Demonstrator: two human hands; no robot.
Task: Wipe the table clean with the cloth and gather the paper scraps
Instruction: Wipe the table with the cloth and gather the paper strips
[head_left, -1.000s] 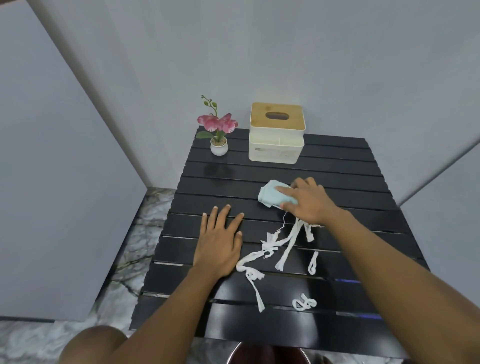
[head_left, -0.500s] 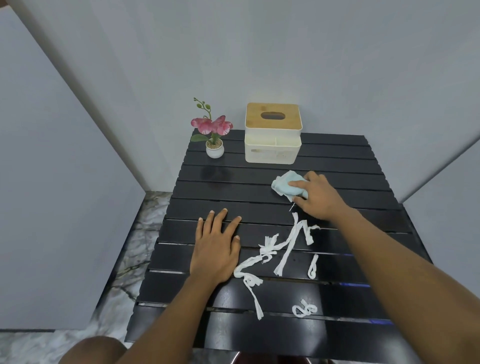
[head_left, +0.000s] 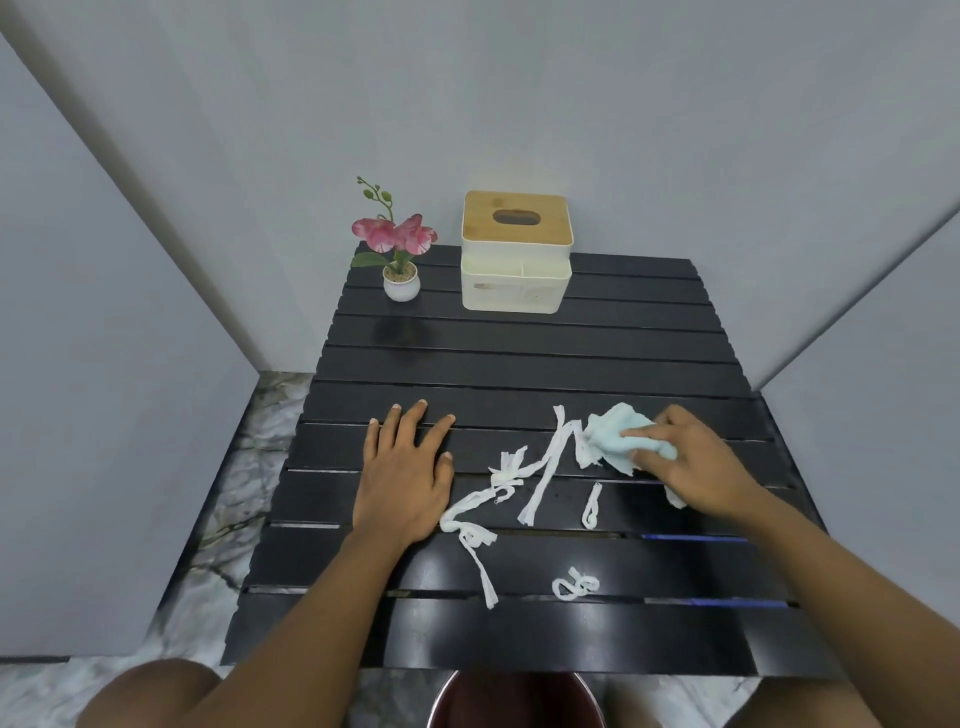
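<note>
Two hands (head_left: 402, 475) (head_left: 696, 465) work beside an emptied tissue box (head_left: 516, 252).

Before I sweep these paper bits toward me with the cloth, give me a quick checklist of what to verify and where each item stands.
1. Cloth in the right hand: ok, the fingers press it against the table.
2. Left hand out of the sweep path: not ok, it lies flat with its edge touching the long paper scraps.
3. All scraps in view: ok, including the small loop and the curl near the front.
4. Flower pot and tissue box clear of the sweep: ok, both stand at the far edge.
5. Something to catch the scraps: cannot tell, only a dark round rim shows below the front edge.
</note>
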